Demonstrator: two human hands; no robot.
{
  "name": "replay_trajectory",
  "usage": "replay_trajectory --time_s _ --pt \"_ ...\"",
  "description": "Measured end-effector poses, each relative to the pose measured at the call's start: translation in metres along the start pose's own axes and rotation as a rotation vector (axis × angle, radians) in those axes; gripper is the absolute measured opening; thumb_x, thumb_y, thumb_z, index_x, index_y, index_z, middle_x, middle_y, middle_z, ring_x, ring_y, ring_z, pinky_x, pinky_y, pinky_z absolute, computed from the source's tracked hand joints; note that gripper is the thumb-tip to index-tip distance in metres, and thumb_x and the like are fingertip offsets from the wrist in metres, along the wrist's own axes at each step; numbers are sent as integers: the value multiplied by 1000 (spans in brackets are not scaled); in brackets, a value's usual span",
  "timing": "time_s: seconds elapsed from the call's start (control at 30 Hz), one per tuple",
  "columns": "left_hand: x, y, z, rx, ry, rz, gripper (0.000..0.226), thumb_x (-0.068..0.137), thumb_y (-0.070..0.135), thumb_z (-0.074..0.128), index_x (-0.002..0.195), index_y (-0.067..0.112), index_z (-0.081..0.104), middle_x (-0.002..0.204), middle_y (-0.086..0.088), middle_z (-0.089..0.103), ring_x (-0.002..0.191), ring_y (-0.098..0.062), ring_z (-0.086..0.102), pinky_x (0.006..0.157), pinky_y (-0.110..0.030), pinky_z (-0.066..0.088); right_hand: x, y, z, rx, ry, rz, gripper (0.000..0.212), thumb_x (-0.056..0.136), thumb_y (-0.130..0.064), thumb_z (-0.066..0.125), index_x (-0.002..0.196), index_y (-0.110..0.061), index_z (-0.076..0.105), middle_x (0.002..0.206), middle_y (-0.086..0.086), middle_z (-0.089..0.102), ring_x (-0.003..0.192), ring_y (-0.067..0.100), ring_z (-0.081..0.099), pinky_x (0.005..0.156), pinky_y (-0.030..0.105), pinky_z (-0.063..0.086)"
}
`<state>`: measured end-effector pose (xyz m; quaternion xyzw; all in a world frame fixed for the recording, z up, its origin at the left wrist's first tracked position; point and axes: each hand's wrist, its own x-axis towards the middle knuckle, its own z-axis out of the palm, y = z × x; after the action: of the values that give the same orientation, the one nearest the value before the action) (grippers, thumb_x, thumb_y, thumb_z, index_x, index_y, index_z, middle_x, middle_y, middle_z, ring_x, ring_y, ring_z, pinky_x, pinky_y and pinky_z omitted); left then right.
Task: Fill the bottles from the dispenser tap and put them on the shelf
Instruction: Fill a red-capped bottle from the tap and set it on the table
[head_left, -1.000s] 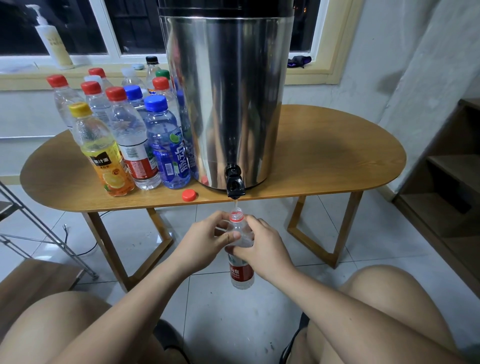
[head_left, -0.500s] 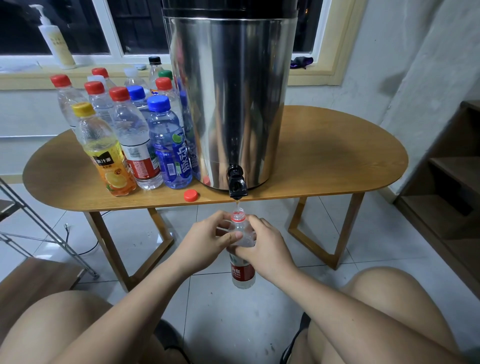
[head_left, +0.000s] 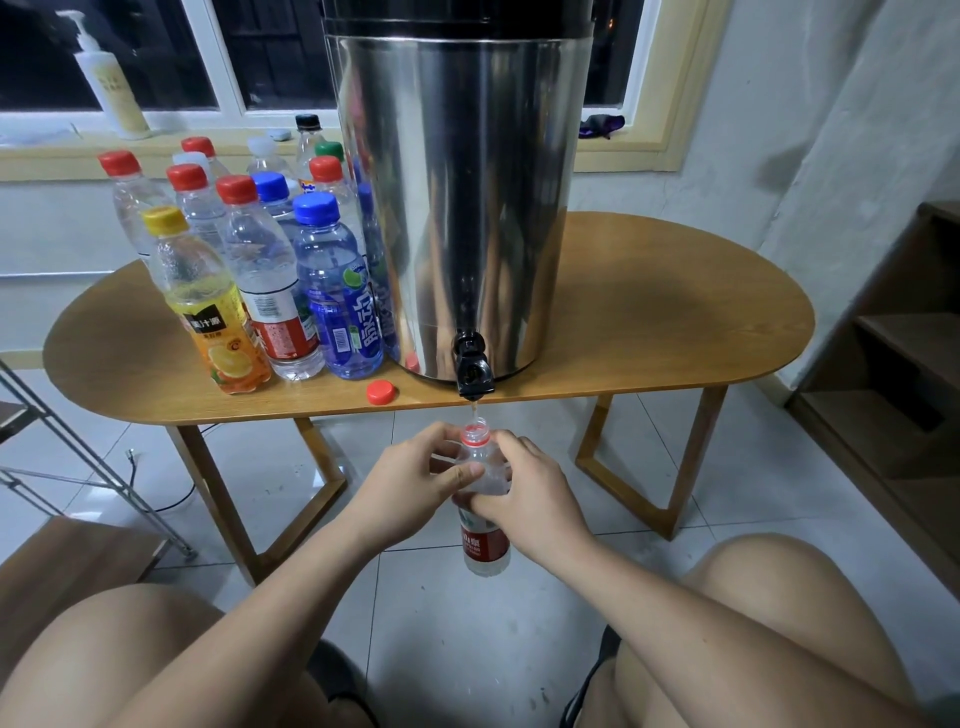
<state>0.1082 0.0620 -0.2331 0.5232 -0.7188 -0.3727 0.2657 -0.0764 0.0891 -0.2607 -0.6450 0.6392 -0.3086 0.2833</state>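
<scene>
Hands (head_left: 467, 486) still around bottle (head_left: 484, 540)

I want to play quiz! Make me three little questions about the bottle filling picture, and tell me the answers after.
1. True or false: both hands hold the bottle under the black tap.
2. Which colour is the loose cap lying on the table? A) blue B) red C) green
3. Fill the gap: the bottle with the orange fruit label has a ______ cap.

Key
1. True: the left hand and the right hand both grip it, below the table's edge, with a thin stream running into its open neck.
2. B, red, left of the tap.
3. Yellow.
</scene>
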Motion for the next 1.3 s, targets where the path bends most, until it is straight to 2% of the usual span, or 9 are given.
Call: replay_trajectory --time_s 0.43,0.73,0.97,1.3 --pt "-1 0 -1 8 6 -3 35 100 47 74 131 35 65 128 13 71 110 -4 70 85 -23 60 -1 -2 -2 10 -8 2 70 82 -50 88 142 -42 52 130 -14 63 122 15 64 98 44 62" --pt "0 1 -1 -3 3 -11 36 100 47 74 133 35 64 129 13 71 111 -2 69 81 -18 56 -2 -3 -3 2 -9 2 74 84 -49 87 147 -40 49 137 -13 62 126 16 62 101 43 61" --pt "-1 0 -1 -8 5 -15 36 99 47 75 131 36 65 127 14 71 110 -2 69 79 -17 56 -2 -2 -2 14 -2 -7 70 83 -48 88 142 -41 52 133 -13 63 124 15 63 99 44 62" --pt "-2 2 -1 -5 12 -21 33 99 47 76 129 36 66 126 14 72 109 0 70 84 -22 59 -2 0 -1 32 7 -23 64 81 -51 86 136 -43 54 127 -16 64 118 14 65 96 43 63"
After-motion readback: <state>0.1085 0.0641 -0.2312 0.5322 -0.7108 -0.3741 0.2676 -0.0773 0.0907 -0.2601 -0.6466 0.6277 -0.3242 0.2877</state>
